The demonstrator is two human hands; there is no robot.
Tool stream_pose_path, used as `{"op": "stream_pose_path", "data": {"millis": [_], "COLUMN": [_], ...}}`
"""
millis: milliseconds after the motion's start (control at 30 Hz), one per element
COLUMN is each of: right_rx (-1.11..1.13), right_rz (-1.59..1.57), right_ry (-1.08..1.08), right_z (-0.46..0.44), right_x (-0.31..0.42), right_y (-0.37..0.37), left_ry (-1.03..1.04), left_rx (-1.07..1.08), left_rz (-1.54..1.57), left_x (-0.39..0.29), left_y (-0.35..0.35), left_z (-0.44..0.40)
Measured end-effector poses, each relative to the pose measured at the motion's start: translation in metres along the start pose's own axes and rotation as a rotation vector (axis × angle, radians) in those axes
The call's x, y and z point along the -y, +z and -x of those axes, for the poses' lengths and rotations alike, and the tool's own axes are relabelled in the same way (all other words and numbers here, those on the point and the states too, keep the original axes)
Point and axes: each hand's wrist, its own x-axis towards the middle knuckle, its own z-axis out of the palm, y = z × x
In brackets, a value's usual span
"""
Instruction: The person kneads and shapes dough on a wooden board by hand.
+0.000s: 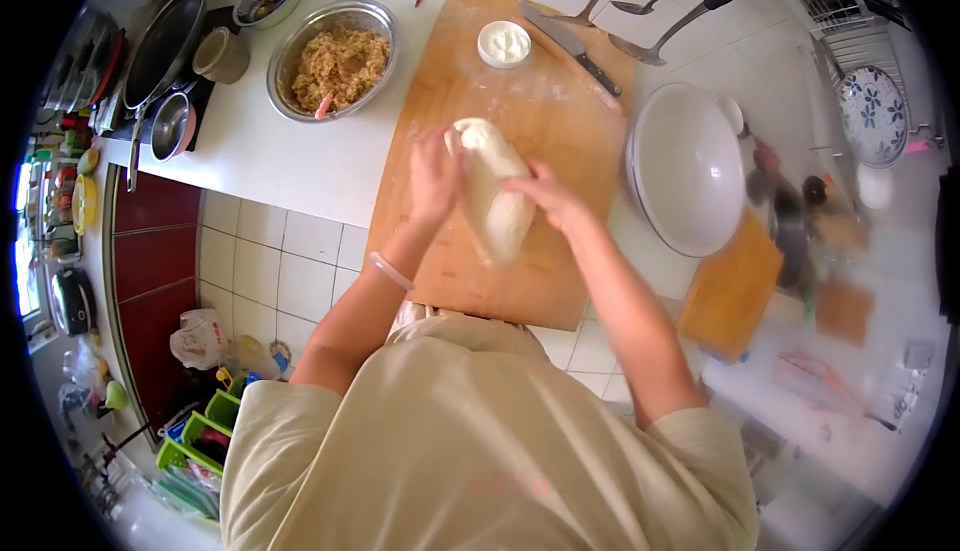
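Wooden board [455, 286], centre: dough [509, 219] in one long lump, no cuts visible. Knife [571, 47] near far right corner. Left hand [435, 179], right hand [549, 194] at dough; blurred, can't tell grip.

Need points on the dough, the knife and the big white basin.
Dough [508, 218], head view: thick lobe nearer the wearer.
Knife [557, 37], head view: blade.
Big white basin [690, 171], head view: bare inside.
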Motion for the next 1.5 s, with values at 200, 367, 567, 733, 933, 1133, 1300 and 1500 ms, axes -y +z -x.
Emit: {"op": "stream_pose_path", "data": {"millis": [200,367,567,733,933,1133,1300,1500], "right_rx": [-0.262,-0.66,-0.82,-0.694,-0.619,-0.466,-0.48,-0.586], "right_rz": [-0.172,0.377,0.467,0.317,-0.028,0.42,0.693,0.614], "right_ry": [-0.394,-0.654,-0.465,-0.192,-0.762,-0.631,-0.891,-0.899], "right_z": [0.008,-0.016,-0.079,-0.114,-0.032,0.032,0.058,0.003], "right_x": [-0.078,-0.089,-0.064,-0.03,-0.031,-0.061,-0.105,-0.094], "right_y": [0.043,0.059,0.037,0.012,0.044,0.081,0.068,0.052], "left_ry": [0.072,0.196,0.088,-0.141,-0.479,-0.013,0.292,0.225], "left_rx": [0.25,0.188,0.238,0.318,0.261,0.123,0.02,0.021], "left_rz": [-0.572,-0.537,-0.554,-0.544,0.175,-0.222,-0.101,-0.113], "left_x": [-0.041,-0.015,-0.007,-0.026,-0.028,-0.031,0.013,0.024], "left_y": [0.04,0.047,0.077,0.082,0.03,-0.016,0.007,0.03], "left_z": [0.046,0.036,-0.03,-0.072,-0.08,0.066,0.139,0.084]}}
